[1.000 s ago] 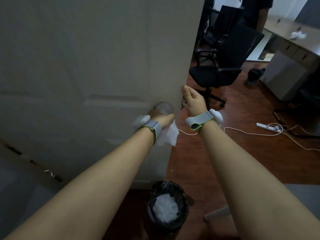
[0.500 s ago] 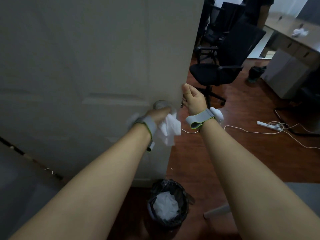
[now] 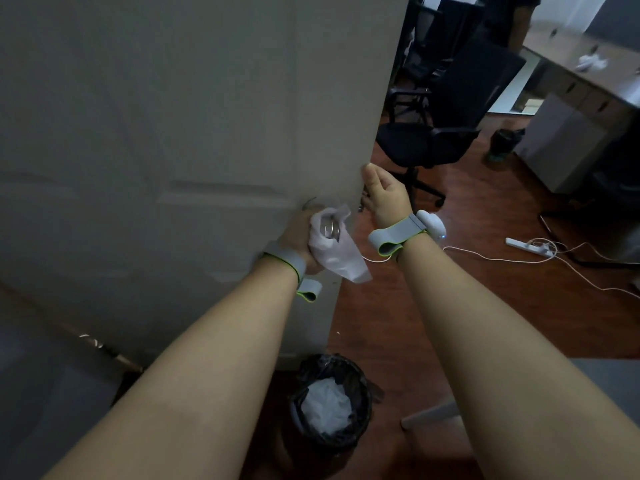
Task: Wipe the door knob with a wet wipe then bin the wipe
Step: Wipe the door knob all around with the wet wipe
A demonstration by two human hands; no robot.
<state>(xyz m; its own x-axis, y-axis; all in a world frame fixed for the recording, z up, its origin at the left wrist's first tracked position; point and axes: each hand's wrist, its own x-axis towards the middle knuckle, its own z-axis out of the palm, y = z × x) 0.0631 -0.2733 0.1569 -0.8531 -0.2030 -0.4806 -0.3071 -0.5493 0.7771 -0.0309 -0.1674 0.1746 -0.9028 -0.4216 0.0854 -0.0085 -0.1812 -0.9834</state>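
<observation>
One wet wipe (image 3: 337,249): white, crumpled over metal knob (image 3: 330,230) | left hand (image 3: 299,237) clutching it | right hand (image 3: 384,197) gripping door edge (image 3: 360,140)

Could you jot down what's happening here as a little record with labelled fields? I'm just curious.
left hand: holds the wet wipe wrapped round the door knob
right hand: grips the free edge of the door
bin: on the floor below the knob, black liner, white waste inside
wipe binned: not yet
background: office chair, cable on wooden floor

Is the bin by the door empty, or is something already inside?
Not empty: the bin holds crumpled white material.
</observation>
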